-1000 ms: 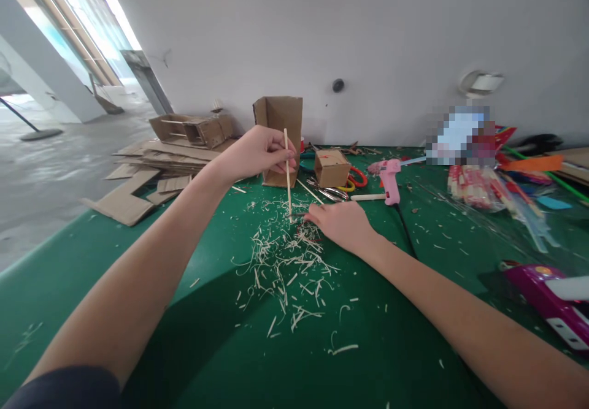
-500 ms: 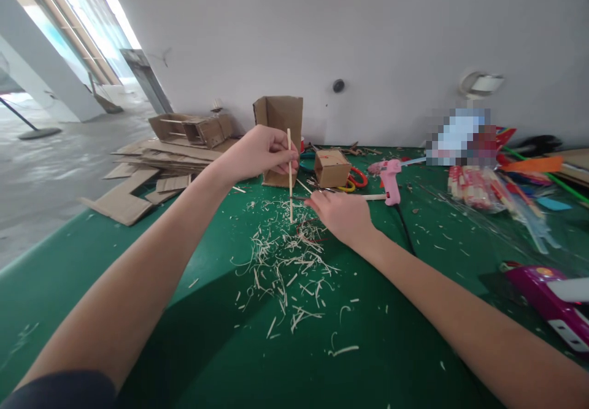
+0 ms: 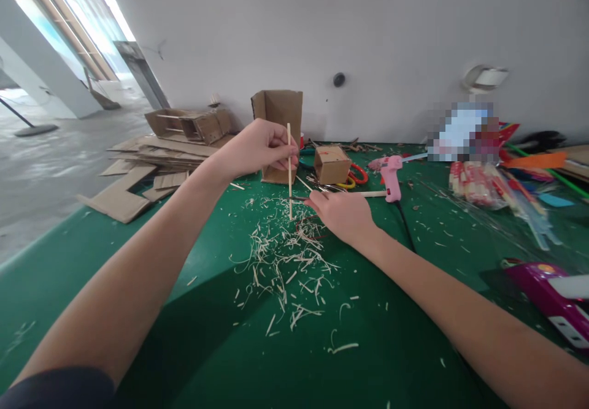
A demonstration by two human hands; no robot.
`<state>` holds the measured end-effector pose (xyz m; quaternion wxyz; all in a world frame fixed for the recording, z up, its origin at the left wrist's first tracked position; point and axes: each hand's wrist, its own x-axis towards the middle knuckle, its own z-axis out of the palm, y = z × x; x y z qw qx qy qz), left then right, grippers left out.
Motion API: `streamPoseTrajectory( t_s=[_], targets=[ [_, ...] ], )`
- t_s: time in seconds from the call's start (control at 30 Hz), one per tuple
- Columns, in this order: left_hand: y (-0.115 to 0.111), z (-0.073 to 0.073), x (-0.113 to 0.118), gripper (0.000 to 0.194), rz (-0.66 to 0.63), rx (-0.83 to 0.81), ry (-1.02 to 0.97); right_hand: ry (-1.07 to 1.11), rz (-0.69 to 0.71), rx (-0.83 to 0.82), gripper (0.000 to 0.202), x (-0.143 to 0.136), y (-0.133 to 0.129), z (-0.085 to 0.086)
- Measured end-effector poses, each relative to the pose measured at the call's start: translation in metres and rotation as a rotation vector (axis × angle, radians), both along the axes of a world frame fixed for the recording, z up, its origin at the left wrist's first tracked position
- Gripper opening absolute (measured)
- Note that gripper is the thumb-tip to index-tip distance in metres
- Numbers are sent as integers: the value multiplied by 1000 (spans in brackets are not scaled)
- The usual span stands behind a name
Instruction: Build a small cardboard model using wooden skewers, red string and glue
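Observation:
My left hand [image 3: 269,145] pinches a thin wooden stick [image 3: 289,173], held upright above the green tabletop. Closed around a knife is my right hand [image 3: 343,213]; its thin dark blade [image 3: 298,198] lies across the stick's lower part, and the fingers hide most of the rest. A pale rod [image 3: 373,194] sticks out to the right behind that hand; I cannot tell whether it is the knife's handle. Curly wood shavings [image 3: 285,268] are scattered below both hands. Just behind the left hand stands an open cardboard box [image 3: 278,103].
A small cardboard box [image 3: 332,165] sits by orange-handled scissors [image 3: 359,173]. To the right are a pink glue gun [image 3: 392,179], bagged sticks [image 3: 478,185] and a purple power strip [image 3: 547,292]. Cardboard sheets [image 3: 138,179] pile up at left, before a grey wall [image 3: 391,35].
The view has shifted slightly, so things sit a little higher. Both hands keep their hold, and the blade stays against the lower stick with little visible movement.

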<state>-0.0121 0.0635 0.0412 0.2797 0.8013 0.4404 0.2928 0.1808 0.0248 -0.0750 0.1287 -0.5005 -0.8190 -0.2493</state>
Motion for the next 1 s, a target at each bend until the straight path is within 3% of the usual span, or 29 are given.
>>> streamPoseTrajectory(
  t_s=[0.2,0.43,0.63,0.83,1.0],
  targets=[
    [2,-1,-3,17,-34,0,-15,-113,61,-154,44,4,-4,-6],
    [8,-6,-6,16,-86,-22,-55,94,3,20,53,4,4,-4],
    [8,-6,-7,15,-93,-18,-58,-35,77,-82,49,5,1,-7],
    [6,-5,-6,14,-124,-19,-63,51,19,11,51,4,5,-8],
    [6,-4,-7,15,-78,-40,-33,-35,118,-86,44,5,6,-9]
  ],
)
